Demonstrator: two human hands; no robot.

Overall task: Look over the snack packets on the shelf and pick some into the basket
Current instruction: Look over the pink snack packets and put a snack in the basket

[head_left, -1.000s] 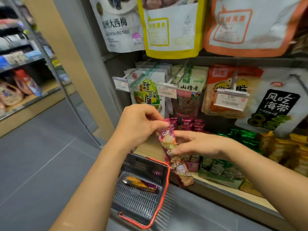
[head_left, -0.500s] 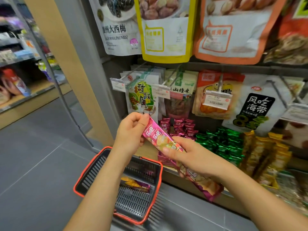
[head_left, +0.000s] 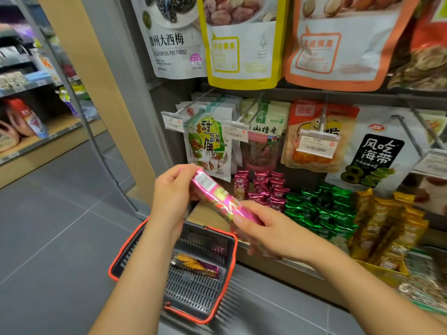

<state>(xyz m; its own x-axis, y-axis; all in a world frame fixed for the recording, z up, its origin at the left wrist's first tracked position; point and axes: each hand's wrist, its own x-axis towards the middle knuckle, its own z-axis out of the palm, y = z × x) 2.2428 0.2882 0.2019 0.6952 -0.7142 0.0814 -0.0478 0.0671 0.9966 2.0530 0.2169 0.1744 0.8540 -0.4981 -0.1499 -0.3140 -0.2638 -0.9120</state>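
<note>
Pink packet (head_left: 217, 197) grasped in both grips: left hand (head_left: 169, 197) at top edge, right hand (head_left: 271, 233) lower, above basket (head_left: 208, 243) rim.

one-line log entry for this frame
stage: inspecting; left hand: holds pink packet; right hand: holds pink packet; basket: orange packet inside

A: Basket (head_left: 208, 245) at six o'clock on the floor (head_left: 48, 238), one packet (head_left: 193, 264) lying in it, held packet (head_left: 217, 197) just above.
B: Shelf (head_left: 205, 215) behind at three, hanging pouches (head_left: 244, 49) up at twelve.

Blurred pink packet (head_left: 216, 195), partly behind right hand (head_left: 272, 235)
</note>
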